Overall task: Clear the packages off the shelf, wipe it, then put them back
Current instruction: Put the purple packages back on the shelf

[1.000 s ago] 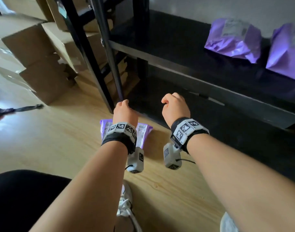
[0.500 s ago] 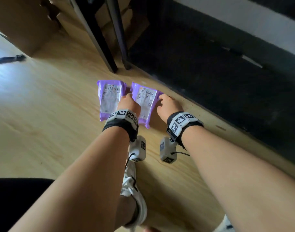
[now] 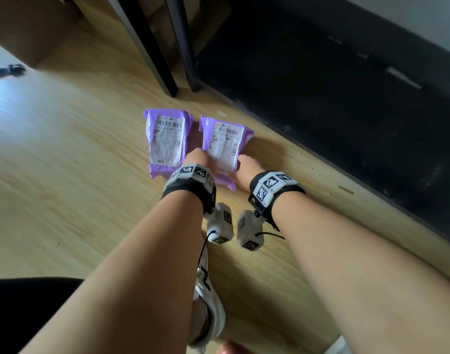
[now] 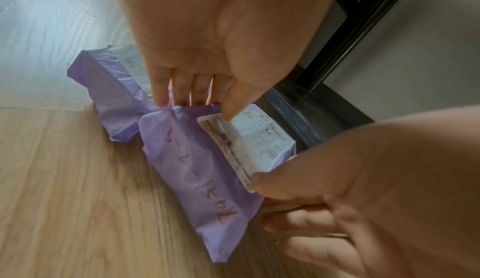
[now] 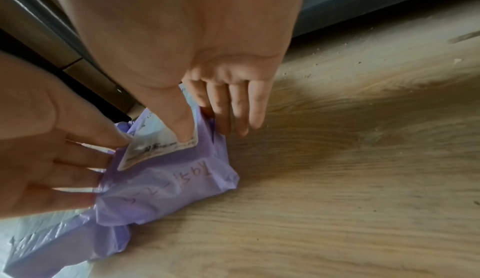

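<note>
Two purple packages lie side by side on the wood floor [image 3: 65, 175], labels up, just in front of the black shelf unit [image 3: 346, 85]. Your left hand [image 3: 197, 159] grips the left edge of the right-hand package [image 3: 225, 145]: thumb on the white label, fingers curled onto the purple wrap. Your right hand [image 3: 245, 169] grips its right edge the same way, thumb on the label corner, first fingers tucked against the side. The left-hand package [image 3: 166, 141] lies untouched, just beside it. Half a second ago your hands sat at the near corners of that same package; now both thumbs are pressed onto its label and the near end looks slightly raised, though you cannot tell whether it has left the floor. A second ago your right fist was clenched in the air in front of the shelf.
</note>
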